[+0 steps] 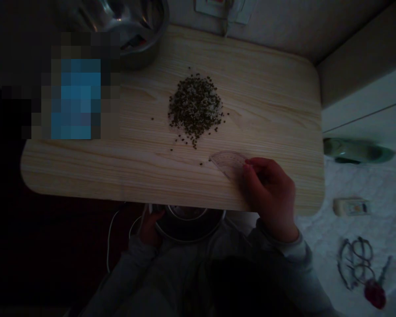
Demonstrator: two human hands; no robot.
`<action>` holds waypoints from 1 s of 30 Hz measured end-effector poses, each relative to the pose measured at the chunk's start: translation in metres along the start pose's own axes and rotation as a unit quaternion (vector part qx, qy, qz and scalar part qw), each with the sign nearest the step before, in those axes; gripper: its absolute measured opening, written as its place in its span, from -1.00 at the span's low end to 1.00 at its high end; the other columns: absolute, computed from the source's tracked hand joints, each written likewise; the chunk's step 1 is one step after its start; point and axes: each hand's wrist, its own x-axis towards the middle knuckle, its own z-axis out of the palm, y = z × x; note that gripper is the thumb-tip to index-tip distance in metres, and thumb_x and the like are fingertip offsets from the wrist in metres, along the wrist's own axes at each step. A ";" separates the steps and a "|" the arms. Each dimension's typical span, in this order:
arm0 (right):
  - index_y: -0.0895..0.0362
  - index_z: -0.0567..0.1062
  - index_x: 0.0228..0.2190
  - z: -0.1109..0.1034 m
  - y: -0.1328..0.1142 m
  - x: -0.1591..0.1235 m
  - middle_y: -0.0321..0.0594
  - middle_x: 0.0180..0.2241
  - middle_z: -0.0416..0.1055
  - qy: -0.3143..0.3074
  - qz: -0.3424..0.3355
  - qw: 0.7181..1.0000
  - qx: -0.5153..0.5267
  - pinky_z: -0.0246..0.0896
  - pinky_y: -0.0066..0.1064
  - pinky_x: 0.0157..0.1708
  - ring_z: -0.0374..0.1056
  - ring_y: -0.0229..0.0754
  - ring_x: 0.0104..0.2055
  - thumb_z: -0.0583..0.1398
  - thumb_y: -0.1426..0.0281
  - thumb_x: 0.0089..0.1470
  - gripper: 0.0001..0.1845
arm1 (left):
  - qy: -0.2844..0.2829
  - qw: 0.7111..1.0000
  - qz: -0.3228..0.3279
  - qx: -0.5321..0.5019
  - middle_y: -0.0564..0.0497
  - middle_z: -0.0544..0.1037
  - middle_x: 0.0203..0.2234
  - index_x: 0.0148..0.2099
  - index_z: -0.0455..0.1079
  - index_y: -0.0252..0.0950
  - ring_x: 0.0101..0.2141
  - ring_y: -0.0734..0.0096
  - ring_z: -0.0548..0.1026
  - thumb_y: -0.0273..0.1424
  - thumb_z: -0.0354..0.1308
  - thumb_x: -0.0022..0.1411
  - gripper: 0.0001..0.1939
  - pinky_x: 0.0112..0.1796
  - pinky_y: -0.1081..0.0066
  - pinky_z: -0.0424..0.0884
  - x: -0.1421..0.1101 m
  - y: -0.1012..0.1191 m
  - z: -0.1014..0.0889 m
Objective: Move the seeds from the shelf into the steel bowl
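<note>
A pile of small dark seeds mixed with pale grains (pixel 194 108) lies in the middle of a light wooden table (pixel 86 171). My right hand (pixel 270 193) is closed on a clear plastic protractor (pixel 229 161), whose flat edge rests on the table just below and right of the pile. Under the near table edge, my left hand (pixel 149 226) grips the rim of a round metal bowl (pixel 188 224). Part of the bowl is hidden by the table.
A large steel bowl (pixel 132 26) stands at the table's back left corner, next to a blurred blue patch. To the right, on a white surface, lie a green object (pixel 356 150), a small pale box (pixel 351 206), wire loops (pixel 356 262) and a red-tagged key (pixel 376 290).
</note>
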 end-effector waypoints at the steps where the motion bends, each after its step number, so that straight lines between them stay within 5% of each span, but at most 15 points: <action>1: 0.11 0.41 -0.39 -0.001 0.000 0.000 -0.28 -0.50 0.37 -0.005 0.001 1.000 -0.001 0.16 -0.41 -0.47 0.26 -0.28 -0.47 0.09 0.30 -0.05 -0.82 | 0.000 1.000 -0.004 0.004 0.00 0.44 -0.62 -0.55 0.37 -0.17 -0.40 0.17 0.42 -0.23 0.10 -0.28 -0.82 -0.28 0.17 0.32 0.000 0.000 0.000; 19: 0.10 0.41 -0.40 -0.006 0.001 -0.007 -0.27 -0.48 0.38 -0.043 -0.004 0.999 0.009 0.20 -0.36 -0.42 0.27 -0.24 -0.43 0.11 0.32 -0.07 -0.84 | -0.009 1.000 -0.018 0.012 0.01 0.44 -0.65 -0.56 0.36 -0.18 -0.43 0.18 0.43 -0.19 0.09 -0.25 -0.81 -0.32 0.20 0.34 0.002 0.016 0.000; 30: 0.09 0.42 -0.39 -0.004 -0.001 -0.006 -0.27 -0.48 0.38 -0.049 -0.005 0.999 0.012 0.20 -0.36 -0.42 0.28 -0.24 -0.42 0.11 0.33 -0.07 -0.84 | -0.008 1.000 0.001 0.023 0.00 0.43 -0.65 -0.58 0.35 -0.18 -0.45 0.18 0.41 -0.21 0.11 -0.31 -0.82 -0.33 0.19 0.32 0.001 0.005 -0.001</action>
